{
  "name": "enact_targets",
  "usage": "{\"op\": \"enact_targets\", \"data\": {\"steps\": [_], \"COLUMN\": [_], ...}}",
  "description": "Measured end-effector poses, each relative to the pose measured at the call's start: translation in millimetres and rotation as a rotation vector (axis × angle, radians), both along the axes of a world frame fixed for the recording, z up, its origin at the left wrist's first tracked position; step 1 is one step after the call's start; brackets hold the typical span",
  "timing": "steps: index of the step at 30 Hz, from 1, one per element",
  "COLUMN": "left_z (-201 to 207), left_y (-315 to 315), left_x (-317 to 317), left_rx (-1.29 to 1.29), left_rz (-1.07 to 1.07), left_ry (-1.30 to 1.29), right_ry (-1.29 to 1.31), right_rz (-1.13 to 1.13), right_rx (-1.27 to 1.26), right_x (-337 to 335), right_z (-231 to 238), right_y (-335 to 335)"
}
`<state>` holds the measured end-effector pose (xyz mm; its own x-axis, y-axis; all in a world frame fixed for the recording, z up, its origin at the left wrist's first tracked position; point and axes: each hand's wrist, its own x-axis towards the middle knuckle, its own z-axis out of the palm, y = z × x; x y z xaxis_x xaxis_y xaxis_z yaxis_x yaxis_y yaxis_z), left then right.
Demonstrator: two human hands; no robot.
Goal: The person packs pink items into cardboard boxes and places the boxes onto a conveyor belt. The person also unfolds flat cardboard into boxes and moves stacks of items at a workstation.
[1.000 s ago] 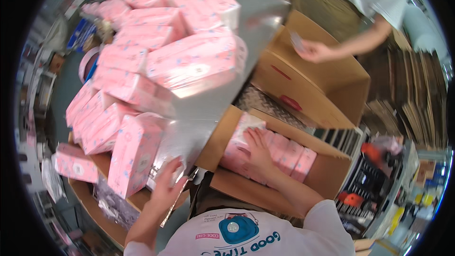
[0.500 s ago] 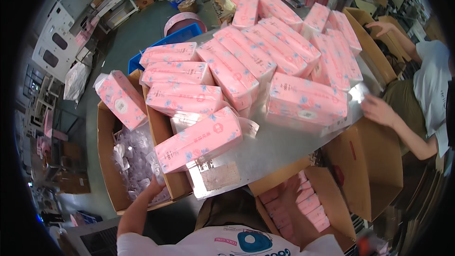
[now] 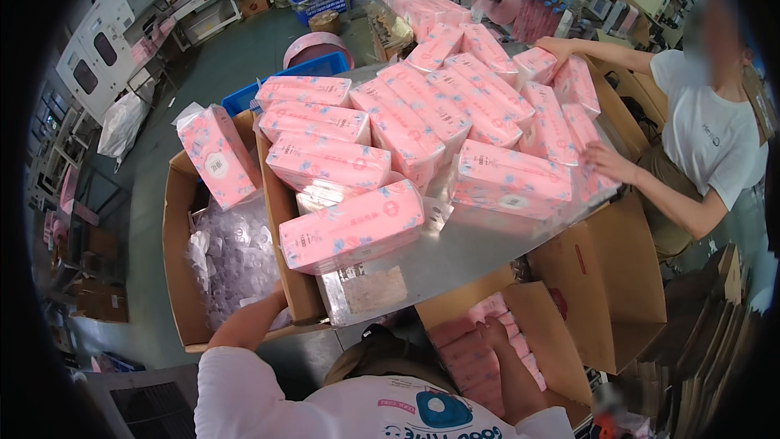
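Note:
My left hand (image 3: 280, 301) reaches down into the left cardboard box (image 3: 180, 268), which holds a heap of clear plastic pieces (image 3: 236, 248). The box wall and that heap hide its fingers. My right hand (image 3: 496, 336) rests with outstretched fingers on pink tissue packs (image 3: 467, 358) lined up inside the lower cardboard box (image 3: 552, 333). Nothing shows in its grasp. Between the two boxes, a pink flowered tissue pack (image 3: 353, 226) lies at the near left of the metal table (image 3: 455, 254). Another tissue pack (image 3: 215, 154) leans on the far end of the left box.
Many tissue packs (image 3: 414, 118) are piled over the table. Across at the right, a co-worker (image 3: 707, 114) has both hands on packs, beside an open carton (image 3: 605, 276). Flattened cardboard (image 3: 691, 349) stands at the lower right. A blue crate (image 3: 244, 99) sits behind the left box.
My left hand has sunk deeper into the left box. My right hand has come down onto the packs. The co-worker's hands have moved onto packs at the table's right. The whole view has shifted slightly.

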<state>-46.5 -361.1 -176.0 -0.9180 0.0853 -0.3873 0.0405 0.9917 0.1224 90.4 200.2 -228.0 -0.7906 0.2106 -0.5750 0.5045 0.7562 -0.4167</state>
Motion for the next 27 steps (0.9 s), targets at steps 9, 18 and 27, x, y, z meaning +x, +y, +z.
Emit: {"op": "enact_targets", "data": {"steps": [9, 18, 27], "left_z": [95.2, 263.7, 244.1], "left_y": [-79.7, 44.3, 212.7], "left_x": [10.2, 8.0, 65.5], "left_rx": [0.729, 1.474, 0.937], "left_rz": [0.743, 0.585, -0.026], "left_ry": [0.123, 0.411, 0.313], "right_ry": [0.019, 0.493, 0.581], "right_rz": [0.153, 0.015, -0.184], "right_rx": [-0.209, -0.455, -0.962], "right_x": [66.3, -4.0, -26.2], "right_z": [33.0, 187.8, 251.3], "right_y": [-2.2, -53.5, -104.0]}}
